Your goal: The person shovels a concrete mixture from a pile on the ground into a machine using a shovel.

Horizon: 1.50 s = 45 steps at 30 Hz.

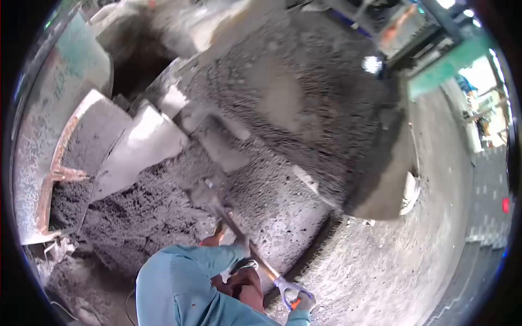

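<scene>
A long-handled shovel [232,224] slants across the lower middle of the head view. My left hand [243,247], at the end of a light blue sleeve, is closed round the shaft. Lower right, my right hand [305,300] grips the purple-and-white D-shaped handle [284,287], which has an orange part. The far end of the shovel is blurred against dark, grainy material [157,198]. Beside the shaft is a pitted grey surface [283,201].
Rusty metal plates [81,125] stand at the left, around a dark hollow [138,68]. A broad mound of grey material [326,98] fills the upper middle. Pale ground [375,261] lies at the right, with a grey block wall [486,201] beyond.
</scene>
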{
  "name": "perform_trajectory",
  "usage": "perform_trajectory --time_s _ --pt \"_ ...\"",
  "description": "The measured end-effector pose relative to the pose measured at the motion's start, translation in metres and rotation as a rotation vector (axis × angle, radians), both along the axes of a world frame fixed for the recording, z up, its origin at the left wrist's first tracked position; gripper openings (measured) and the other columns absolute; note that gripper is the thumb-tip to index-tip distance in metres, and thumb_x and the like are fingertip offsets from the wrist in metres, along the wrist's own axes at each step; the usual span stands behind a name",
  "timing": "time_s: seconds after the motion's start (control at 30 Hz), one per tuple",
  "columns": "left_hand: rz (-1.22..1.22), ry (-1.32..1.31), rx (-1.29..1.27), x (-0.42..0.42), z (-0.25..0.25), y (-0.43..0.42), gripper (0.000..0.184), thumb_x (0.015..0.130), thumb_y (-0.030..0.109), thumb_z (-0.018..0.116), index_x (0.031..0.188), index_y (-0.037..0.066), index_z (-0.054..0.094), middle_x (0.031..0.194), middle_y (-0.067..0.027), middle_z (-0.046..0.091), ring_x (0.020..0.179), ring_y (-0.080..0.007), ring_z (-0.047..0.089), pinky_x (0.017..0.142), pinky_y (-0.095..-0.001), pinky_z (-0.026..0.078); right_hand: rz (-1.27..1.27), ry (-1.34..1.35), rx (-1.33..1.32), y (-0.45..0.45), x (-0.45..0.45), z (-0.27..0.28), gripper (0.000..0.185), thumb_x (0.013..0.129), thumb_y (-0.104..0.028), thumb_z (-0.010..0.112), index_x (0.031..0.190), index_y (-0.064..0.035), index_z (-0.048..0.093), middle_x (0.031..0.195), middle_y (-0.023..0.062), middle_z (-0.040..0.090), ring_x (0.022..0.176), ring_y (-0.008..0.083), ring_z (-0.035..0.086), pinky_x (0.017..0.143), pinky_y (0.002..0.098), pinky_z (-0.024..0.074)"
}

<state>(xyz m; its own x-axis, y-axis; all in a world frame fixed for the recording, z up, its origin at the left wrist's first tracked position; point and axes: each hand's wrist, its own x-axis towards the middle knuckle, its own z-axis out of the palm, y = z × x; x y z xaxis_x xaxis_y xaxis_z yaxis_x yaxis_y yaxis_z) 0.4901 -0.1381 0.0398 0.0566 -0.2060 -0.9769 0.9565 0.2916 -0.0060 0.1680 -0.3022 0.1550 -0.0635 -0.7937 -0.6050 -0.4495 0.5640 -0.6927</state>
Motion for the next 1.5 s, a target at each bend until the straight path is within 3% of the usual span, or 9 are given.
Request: perform_trajectory --time_s 0.37,0.57,0.7,0.77,1.03,1.1,1.17,1.27,1.5 --pt "0.099 -0.469 -0.073 -0.086 0.200 -0.027 0.022 0.084 0.027 0.069 0.081 0.011 0.054 0.069 -0.0080 0.053 0.060 -0.0246 0.057 0.052 -0.0410 0.050 -0.158 -0.453 0.367 -0.016 -0.116 -0.024 0.014 0.069 0.004 0.053 0.079 -0.0010 0.062 0.074 0.0098 0.060 0.055 0.0255 0.057 0.048 0.0392 0.0509" --pt "-0.019 -0.747 -0.103 -0.027 0.268 -0.044 0.022 0.088 0.025 0.067 0.083 0.008 0.054 0.066 -0.0077 0.054 0.058 -0.0247 0.057 0.056 -0.0412 0.052 0.219 -0.396 0.624 -0.055 -0.056 -0.052 0.020 0.075 -0.002 0.055 0.092 -0.0013 0.064 0.074 0.0119 0.061 0.061 0.0254 0.060 0.053 0.0384 0.0509" --pt "0.216 -0.441 -0.125 -0.062 0.225 -0.010 0.024 0.087 0.025 0.068 0.080 0.008 0.053 0.066 -0.0083 0.053 0.058 -0.0288 0.056 0.059 -0.0456 0.052 0.611 -0.255 0.130 -0.090 -0.074 -0.002 0.023 0.075 0.000 0.058 0.098 0.0010 0.062 0.068 0.0090 0.056 0.049 0.0229 0.054 0.043 0.0352 0.0463" --pt "0.327 -0.303 -0.089 -0.096 0.186 0.018 0.022 0.086 0.025 0.067 0.082 0.009 0.053 0.071 -0.0088 0.053 0.062 -0.0308 0.055 0.064 -0.0505 0.051 0.461 -0.212 0.244 -0.073 -0.047 0.127 0.026 0.074 -0.001 0.061 0.100 0.0025 0.063 0.067 0.0096 0.057 0.048 0.0214 0.054 0.042 0.0348 0.0464" --pt "0.719 -0.088 -0.003 -0.227 0.097 0.119 0.025 0.091 0.029 0.054 0.086 0.005 0.053 0.080 -0.0156 0.054 0.075 -0.0322 0.056 0.073 -0.0499 0.050 1.001 -0.135 0.213 -0.056 0.023 0.224 0.013 0.083 -0.013 0.065 0.087 -0.0011 0.063 0.070 0.0102 0.063 0.051 0.0178 0.059 0.048 0.0313 0.0508" --pt "0.812 -0.048 0.001 -0.239 0.094 0.137 0.025 0.091 0.030 0.053 0.093 0.005 0.052 0.085 -0.0141 0.054 0.077 -0.0336 0.056 0.074 -0.0493 0.051 1.333 -0.343 0.116 -0.069 0.032 0.203 0.031 0.094 -0.032 0.056 0.096 -0.0012 0.063 0.084 0.0116 0.066 0.065 0.0196 0.064 0.058 0.0320 0.0545" --pt "0.893 -0.007 0.035 -0.234 0.123 0.148 0.024 0.090 0.029 0.053 0.091 0.006 0.053 0.080 -0.0116 0.054 0.073 -0.0324 0.055 0.070 -0.0479 0.052 0.909 -0.692 0.825 -0.033 0.064 0.217 0.046 0.100 -0.043 0.043 0.111 -0.0018 0.060 0.100 0.0123 0.066 0.082 0.0222 0.065 0.070 0.0354 0.0561" --pt "0.878 -0.266 -0.023 -0.241 0.117 0.176 0.024 0.090 0.026 0.051 0.082 0.004 0.056 0.066 -0.0124 0.056 0.059 -0.0307 0.056 0.061 -0.0424 0.050 1.440 -0.380 0.485 0.053 0.093 0.212 0.048 0.097 -0.044 0.048 0.122 -0.0043 0.055 0.105 0.0124 0.064 0.086 0.0236 0.063 0.072 0.0393 0.0556" --pt "0.547 -1.014 -0.260 -0.299 0.250 0.252 0.021 0.088 0.024 0.063 0.093 0.003 0.063 0.087 -0.0118 0.065 0.080 -0.0248 0.064 0.072 -0.0378 0.053 1.273 -0.482 0.517 0.264 0.095 0.055 0.033 0.091 -0.037 0.056 0.105 -0.0069 0.057 0.095 0.0095 0.062 0.080 0.0229 0.060 0.066 0.0410 0.0544"
